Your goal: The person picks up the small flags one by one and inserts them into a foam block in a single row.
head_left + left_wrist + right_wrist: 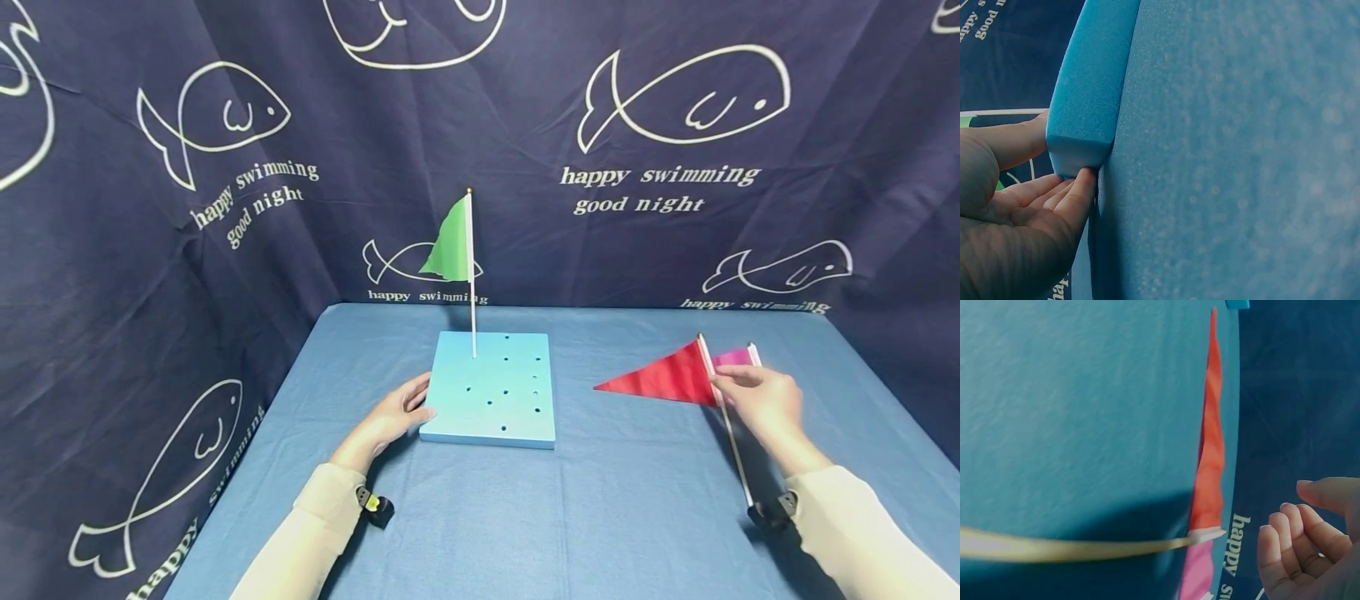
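Note:
A light blue foam board (491,383) with several small holes lies on the table. From one hole rises a green flag (452,246) on a white stick, upright. My left hand (393,410) holds the board's near left edge, thumb on the top face and fingers against the side (1088,181). To the right lies a red triangular flag (671,375) on a thin pole, a magenta flag (733,358) partly behind it. My right hand (761,400) is over these two flags. In the right wrist view its loosely bent fingers (1294,544) show apart from the pole.
A blue cloth (600,517) covers the table. Dark blue curtains (525,150) printed with white fish and words hang behind it and along the left side. A small black device (378,508) is strapped at the left wrist.

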`<state>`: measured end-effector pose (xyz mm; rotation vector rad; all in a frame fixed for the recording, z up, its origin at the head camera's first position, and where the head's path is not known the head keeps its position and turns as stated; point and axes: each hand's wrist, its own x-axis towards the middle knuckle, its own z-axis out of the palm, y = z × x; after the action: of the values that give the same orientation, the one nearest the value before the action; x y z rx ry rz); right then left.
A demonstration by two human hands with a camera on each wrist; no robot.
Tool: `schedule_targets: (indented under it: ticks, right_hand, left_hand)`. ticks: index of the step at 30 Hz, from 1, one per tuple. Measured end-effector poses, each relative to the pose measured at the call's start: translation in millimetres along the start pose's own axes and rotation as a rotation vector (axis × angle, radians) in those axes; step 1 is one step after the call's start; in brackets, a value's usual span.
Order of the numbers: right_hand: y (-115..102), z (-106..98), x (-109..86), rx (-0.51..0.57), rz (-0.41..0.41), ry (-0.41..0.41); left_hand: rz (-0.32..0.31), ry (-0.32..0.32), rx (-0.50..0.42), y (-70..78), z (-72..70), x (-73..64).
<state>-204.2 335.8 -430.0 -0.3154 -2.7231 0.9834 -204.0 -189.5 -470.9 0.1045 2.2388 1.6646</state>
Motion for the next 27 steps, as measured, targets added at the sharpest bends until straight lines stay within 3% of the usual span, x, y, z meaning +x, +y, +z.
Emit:
schedule_targets:
  ticks: [10, 20, 27]
  right_hand:
    - [22, -3, -11.2, -0.025, 0.059, -0.099]
    - [32, -7, -14.6, -0.060, 0.209, -0.252]
    - [38, -5, -15.4, -0.091, 0.202, -0.265]
  left_hand:
    - [0.017, -0.026, -0.030, 1.9, 1.1, 0.6]
    - [0.018, -0.016, -0.040, 2.9, 1.3, 0.0]
    - [0.022, -0.018, -0.023, 2.3, 1.1, -0.9]
